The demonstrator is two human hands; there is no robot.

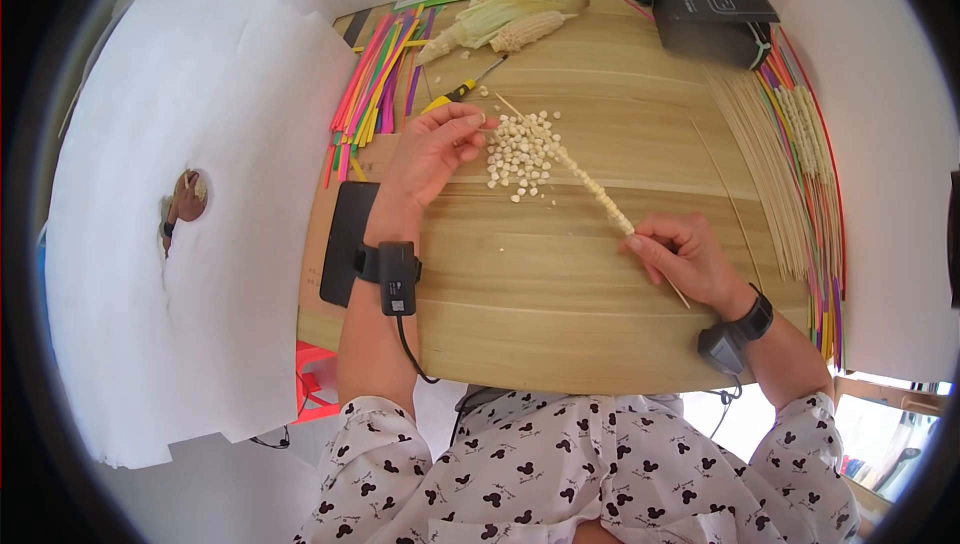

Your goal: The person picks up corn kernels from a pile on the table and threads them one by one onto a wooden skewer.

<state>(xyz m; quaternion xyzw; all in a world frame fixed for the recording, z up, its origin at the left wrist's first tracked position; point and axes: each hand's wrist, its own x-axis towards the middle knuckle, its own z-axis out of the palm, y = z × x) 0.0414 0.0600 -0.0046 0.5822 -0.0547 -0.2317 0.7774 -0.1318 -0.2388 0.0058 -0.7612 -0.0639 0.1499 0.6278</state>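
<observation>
My right hand grips a thin wooden skewer near its lower end. Corn kernels are threaded along much of its length, and its bare tip slants up to the left over the table. Beneath the skewer lies a pile of loose pale corn kernels. Just left of that pile, my left hand is closed in a pinch, with one corn kernel between thumb and fingertip. The kernel is apart from the skewer's tip.
Colored sticks and a black phone lie at left. A yellow-black screwdriver sits behind my left hand. Corn cobs with husks and a black box are at the back. Bare skewers and kernel-threaded skewers line the right.
</observation>
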